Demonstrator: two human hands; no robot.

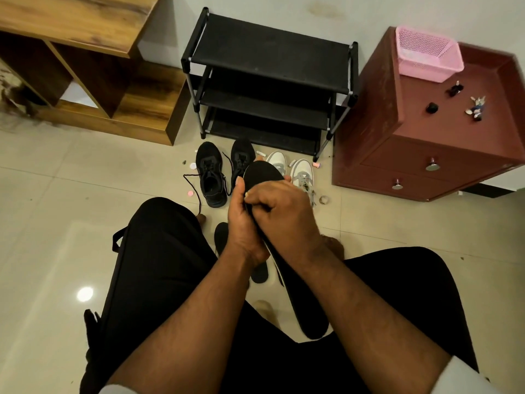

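I hold a black insole (262,173) up in front of me, its toe end pointing away. My left hand (244,223) grips its left edge with the thumb along the rim. My right hand (284,206) lies curled over its middle, fingers pinching the surface. The insole's heel end (309,317) reaches down between my knees. A second black insole (223,237) lies on the floor below my hands, partly hidden. Two black sneakers (210,174) with loose laces stand on the tiles ahead, and two white sneakers (302,173) stand to their right.
A black three-tier shoe rack (270,61) stands against the wall. A wooden shelf unit (85,66) is at the left. A maroon drawer cabinet (426,143) at the right carries a pink basket (429,55) and small items. Small bits litter the tiled floor.
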